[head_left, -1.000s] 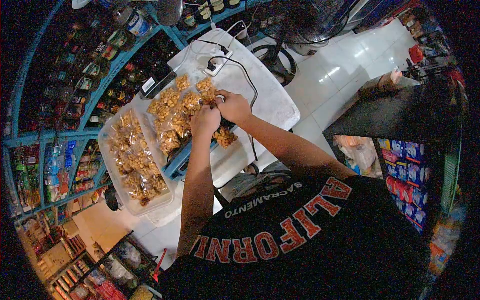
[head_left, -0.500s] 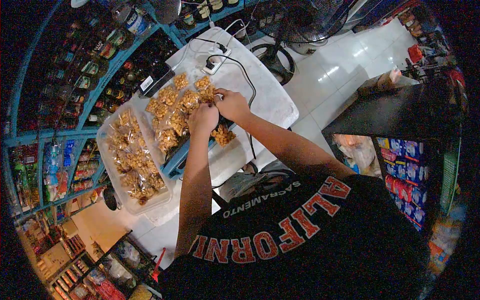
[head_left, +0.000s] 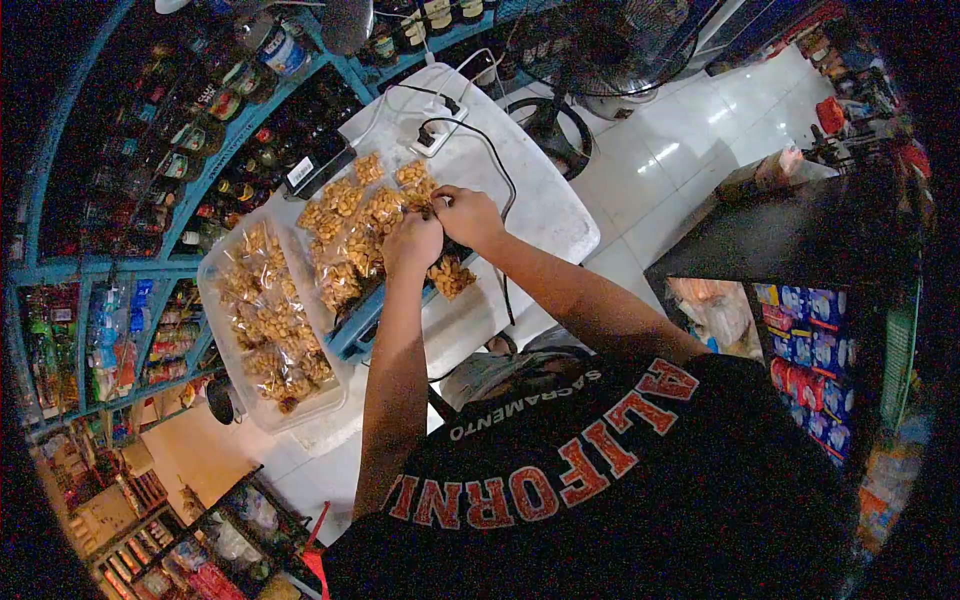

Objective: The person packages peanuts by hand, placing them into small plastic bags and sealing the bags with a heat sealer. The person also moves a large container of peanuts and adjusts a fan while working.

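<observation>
My left hand (head_left: 413, 243) and my right hand (head_left: 468, 216) are close together over a white table (head_left: 545, 215). Both have closed fingers, pinching a clear plastic bag of peanut-like snacks (head_left: 383, 212) at its edge. Under them lies a long blue and black device (head_left: 362, 322), partly covered by the bags. More filled clear packets (head_left: 340, 205) spread to the left of my hands. One small packet (head_left: 452, 277) pokes out below my wrists. Left of these stands a translucent plastic tub (head_left: 338, 385) holding several similar filled packets.
A white power strip (head_left: 436, 128) with black cords sits on the table's far side, near a black box with a white label (head_left: 303, 172). Blue shelves of bottles (head_left: 225, 100) line the left. A standing fan (head_left: 600, 45) is beyond the table; a dark counter (head_left: 790, 225) is at right.
The view has shifted slightly, moving the table a little down and right in the picture. My hands keep their grip on the bag, with the right fingers slightly shifted.
</observation>
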Available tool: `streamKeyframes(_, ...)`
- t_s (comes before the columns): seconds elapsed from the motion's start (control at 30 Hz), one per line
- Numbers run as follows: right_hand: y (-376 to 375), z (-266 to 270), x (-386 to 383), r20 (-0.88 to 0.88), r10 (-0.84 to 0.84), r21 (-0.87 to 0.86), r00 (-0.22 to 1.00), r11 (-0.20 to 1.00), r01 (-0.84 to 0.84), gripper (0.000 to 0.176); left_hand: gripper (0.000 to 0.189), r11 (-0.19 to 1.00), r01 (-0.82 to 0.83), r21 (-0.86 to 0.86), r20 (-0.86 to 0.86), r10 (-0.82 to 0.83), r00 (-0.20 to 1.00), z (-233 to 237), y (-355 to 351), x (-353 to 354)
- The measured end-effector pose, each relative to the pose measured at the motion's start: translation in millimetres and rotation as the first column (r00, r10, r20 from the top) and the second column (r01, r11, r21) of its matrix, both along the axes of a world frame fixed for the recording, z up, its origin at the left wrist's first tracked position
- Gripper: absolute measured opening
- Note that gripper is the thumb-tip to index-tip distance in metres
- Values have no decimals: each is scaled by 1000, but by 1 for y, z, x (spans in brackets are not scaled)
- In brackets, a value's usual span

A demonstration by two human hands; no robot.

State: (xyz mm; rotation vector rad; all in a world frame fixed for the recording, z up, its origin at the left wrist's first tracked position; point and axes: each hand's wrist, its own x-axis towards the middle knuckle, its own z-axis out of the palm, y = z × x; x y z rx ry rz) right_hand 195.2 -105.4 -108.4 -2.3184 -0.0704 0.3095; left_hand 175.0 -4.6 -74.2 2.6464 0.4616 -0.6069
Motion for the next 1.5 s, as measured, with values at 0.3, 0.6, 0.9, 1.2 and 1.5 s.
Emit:
streamKeyframes(0.3,0,4,0,-35,-14,-22,999,1000,13,33,46,999,43,24,6,-44,999,-1,1,-2)
streamKeyframes(0.6,0,7,-3,37,-48,43,998,998,46,32,45,981,184,57,20,-185,982,-38,15,6)
streamKeyframes(0.9,1,9,-2,4,-26,-18,1000,999,26,32,45,998,55,27,30,-55,998,-9,4,-1)
streamKeyframes(1.2,1,0,1,-1,-12,-28,1000,1000,12,33,45,998,47,32,26,-48,998,-11,4,0)
streamKeyframes(1.5,3,-2,0,9,-83,15,996,996,83,27,45,999,35,-22,-1,-36,999,-1,3,0)
